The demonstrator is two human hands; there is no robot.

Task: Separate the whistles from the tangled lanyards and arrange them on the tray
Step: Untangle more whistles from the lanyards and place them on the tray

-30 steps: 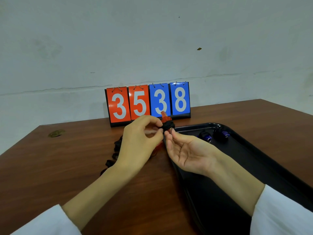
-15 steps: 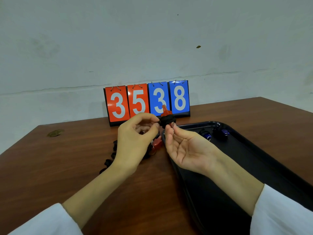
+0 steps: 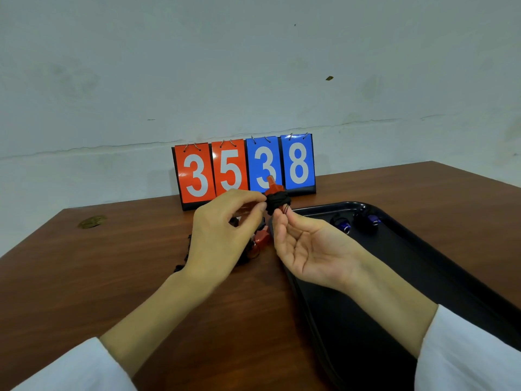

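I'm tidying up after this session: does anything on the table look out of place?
A brownish, leaf-like scrap lies on the table near its far left corner, apart from everything else. The black cord bunched round the red whistle, pinched by the left hand and right hand, is the expected tangle.

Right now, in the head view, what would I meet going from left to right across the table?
Brown mark → left hand → right hand → first blue whistle → second blue whistle, both whistles in the tray.
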